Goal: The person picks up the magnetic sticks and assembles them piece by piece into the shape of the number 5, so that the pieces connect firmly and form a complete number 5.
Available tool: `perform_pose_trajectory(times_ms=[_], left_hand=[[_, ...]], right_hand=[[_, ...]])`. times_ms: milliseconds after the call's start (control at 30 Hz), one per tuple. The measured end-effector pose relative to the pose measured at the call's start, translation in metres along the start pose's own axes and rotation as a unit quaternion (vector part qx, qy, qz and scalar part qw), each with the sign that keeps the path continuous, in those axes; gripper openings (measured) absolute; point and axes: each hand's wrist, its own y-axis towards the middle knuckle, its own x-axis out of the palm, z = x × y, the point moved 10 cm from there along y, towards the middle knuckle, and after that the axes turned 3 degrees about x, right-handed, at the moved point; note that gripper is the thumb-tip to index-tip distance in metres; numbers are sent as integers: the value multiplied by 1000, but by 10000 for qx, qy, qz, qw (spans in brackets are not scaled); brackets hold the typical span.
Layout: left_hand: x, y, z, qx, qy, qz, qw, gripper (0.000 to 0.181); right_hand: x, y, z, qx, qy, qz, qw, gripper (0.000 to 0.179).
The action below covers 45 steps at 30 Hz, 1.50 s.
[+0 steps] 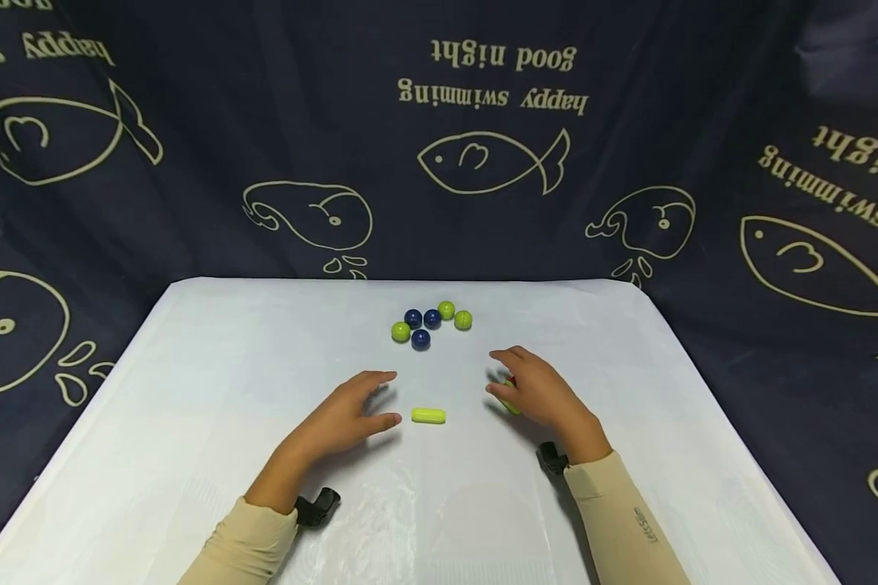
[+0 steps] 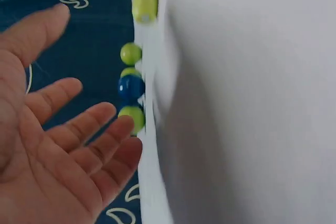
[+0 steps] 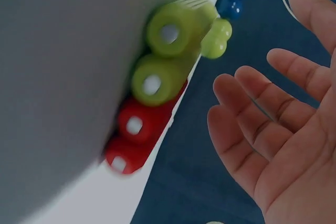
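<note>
My left hand [image 1: 347, 414] hovers over the white table with fingers apart and nothing between them. Close to its fingertips lies a yellow-green ribbed stick [image 1: 428, 416], also seen at the top of the left wrist view. My right hand [image 1: 537, 390] is held loosely open above a row of short sticks, largely hidden under it in the head view. The right wrist view shows that row end-on: green sticks [image 3: 152, 85] beside red sticks [image 3: 134, 125], all with pale ends. The right palm [image 3: 299, 156] holds nothing.
Farther back on the white table [image 1: 278, 341], three navy balls [image 1: 420, 339] and three green balls [image 1: 401, 331] sit in a loose cluster. A dark curtain [image 1: 380, 146] with fish and whale drawings hangs behind the table's far edge.
</note>
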Motion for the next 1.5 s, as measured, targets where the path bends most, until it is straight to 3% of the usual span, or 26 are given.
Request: perform_pose_trajectory(times_ms=[133,333,500,667,967,1233,1400,1500], left_hand=[[17,9,2,-156,-374,47,9992,60],[41,19,8,-11,-711,-130,9974,51],[51,20,-2,-152,-1134,-83,9934,42],[56,23,0,135,-858,55,9962,34],[62,22,13,568,-203,371,9975,25],[49,19,8,359,79,768,9964,23],[49,17,8,410,51,650,9970,21],[44,18,9,394,-4,766,9963,20]], right_hand=[[6,18,-3,101,311,-135,9994,54],[16,47,-11,88,770,-314,9965,53],[27,71,-20,59,1129,-406,9928,53],[41,91,-28,73,1407,-491,9888,52],[64,106,-24,366,1600,-970,9817,50],[68,121,-39,146,1389,-1019,9849,44],[72,120,-42,330,1132,-1121,9867,33],[70,118,-42,362,1205,-1085,9861,30]])
